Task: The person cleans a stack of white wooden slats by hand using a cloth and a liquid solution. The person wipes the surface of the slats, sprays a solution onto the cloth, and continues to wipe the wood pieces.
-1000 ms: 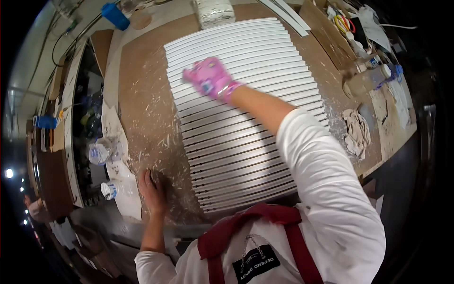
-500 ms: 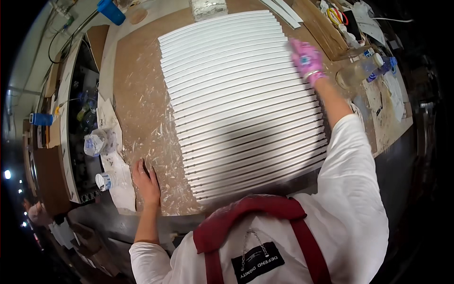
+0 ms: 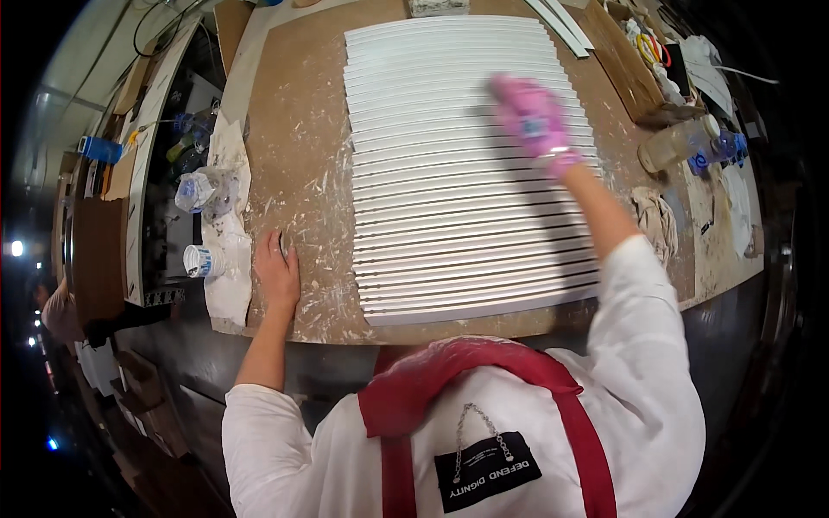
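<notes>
Many long white strips (image 3: 466,173) lie side by side in a block on a brown, paint-flecked board (image 3: 298,112). My right hand (image 3: 533,125), in a pink patterned work glove, is over the right part of the far strips and casts a shadow on them. Motion blurs its fingers, and I cannot make out whether anything is in them. Bare and with fingers spread, my left hand (image 3: 278,274) rests on the board left of the strips, near its front edge.
At the left stand a clear plastic bottle (image 3: 207,192) and a small white cup (image 3: 204,261) on stained paper. Bottles (image 3: 678,145), a crumpled cloth (image 3: 654,223) and a cardboard box (image 3: 635,73) of odds and ends line the right. Two loose white strips (image 3: 561,26) lie far right.
My right hand has moved left, from the right ends of the strips to over them. My left hand stays on the board. The whole view has shifted, with the board now higher in it.
</notes>
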Tool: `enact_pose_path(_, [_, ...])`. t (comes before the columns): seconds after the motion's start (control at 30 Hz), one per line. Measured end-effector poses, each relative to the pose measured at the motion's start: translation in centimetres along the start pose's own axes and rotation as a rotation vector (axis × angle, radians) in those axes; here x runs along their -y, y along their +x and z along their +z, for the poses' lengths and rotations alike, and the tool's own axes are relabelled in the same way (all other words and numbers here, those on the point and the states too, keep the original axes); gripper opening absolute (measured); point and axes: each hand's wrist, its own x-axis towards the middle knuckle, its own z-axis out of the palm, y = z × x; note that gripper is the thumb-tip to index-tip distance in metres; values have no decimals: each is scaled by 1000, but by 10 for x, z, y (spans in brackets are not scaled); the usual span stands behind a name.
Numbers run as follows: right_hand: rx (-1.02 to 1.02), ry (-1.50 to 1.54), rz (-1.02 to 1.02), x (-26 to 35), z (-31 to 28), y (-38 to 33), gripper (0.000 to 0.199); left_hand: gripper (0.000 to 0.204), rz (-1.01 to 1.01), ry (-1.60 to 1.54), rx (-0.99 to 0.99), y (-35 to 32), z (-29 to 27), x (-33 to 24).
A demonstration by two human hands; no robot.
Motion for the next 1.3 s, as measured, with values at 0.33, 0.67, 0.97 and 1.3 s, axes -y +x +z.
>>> enact_pose_path(0.33, [73,-434,-221,11,38,-7,18,45,45,-30,1,-4,0,4])
enact_pose_path(0.67, [-69,-266,-237,-72,16,-71,38,45,56,-17,-32,3,-1,10])
enact_pose_path(0.97, [80,-168,103,-2,-4,-76,33,45,39,-9,-54,-8,1,7])
enact_pose_path(1.3, [-177,-350,-133,-20,-15,-93,29,45,-36,-60,-52,-4,0,4])
